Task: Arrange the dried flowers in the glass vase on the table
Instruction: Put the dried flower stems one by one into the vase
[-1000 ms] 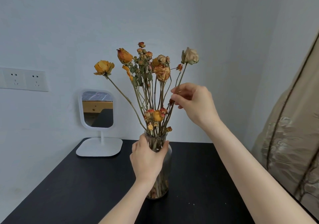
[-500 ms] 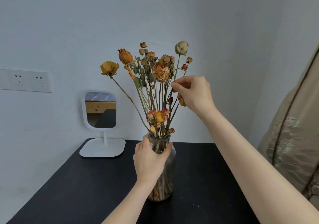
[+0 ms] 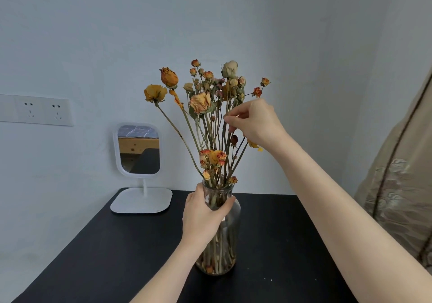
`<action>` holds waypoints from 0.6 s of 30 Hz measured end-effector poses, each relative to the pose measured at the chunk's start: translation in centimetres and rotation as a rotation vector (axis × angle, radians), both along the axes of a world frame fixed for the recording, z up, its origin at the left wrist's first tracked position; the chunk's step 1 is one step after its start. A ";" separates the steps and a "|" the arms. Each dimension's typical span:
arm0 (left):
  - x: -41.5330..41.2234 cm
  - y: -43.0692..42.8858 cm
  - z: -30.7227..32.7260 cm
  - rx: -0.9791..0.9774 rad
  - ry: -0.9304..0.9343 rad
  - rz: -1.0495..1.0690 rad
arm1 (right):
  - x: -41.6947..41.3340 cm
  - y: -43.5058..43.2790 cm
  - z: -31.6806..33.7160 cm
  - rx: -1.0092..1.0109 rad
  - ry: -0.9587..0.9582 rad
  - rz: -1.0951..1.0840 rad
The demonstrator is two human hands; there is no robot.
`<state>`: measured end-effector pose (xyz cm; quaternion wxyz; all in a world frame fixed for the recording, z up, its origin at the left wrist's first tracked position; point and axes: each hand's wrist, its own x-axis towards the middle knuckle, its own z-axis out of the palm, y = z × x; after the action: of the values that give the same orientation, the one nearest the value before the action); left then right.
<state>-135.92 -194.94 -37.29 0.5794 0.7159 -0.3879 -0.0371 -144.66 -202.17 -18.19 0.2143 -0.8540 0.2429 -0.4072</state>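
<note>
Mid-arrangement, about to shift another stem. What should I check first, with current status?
1. Upright: the glass vase stands straight on the black table: ok.
2. Steadied: the left hand grips the vase neck: ok.
3. Grip: the right hand pinches one thin stem: ok.
4. Which bloom that stem carries: cannot tell, because the stems cross.
5. Stem ends inside the vase: ok.
6. Clearance: the white mirror stands apart, left of the vase: ok.
</note>
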 end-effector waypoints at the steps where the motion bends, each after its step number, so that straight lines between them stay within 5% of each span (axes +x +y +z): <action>1: 0.0 0.0 0.0 -0.003 -0.002 0.001 | 0.0 0.0 0.0 -0.012 0.012 -0.004; 6: 0.1 0.0 0.0 -0.008 0.002 -0.010 | 0.4 0.1 0.0 -0.152 0.097 -0.060; 18: 0.4 -0.2 -0.2 -0.028 0.000 -0.033 | -0.8 0.2 0.4 0.046 0.041 0.055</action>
<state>-135.56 -195.11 -37.49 0.5887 0.7012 -0.4002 -0.0412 -145.48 -201.95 -17.84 0.2400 -0.8633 0.2333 -0.3777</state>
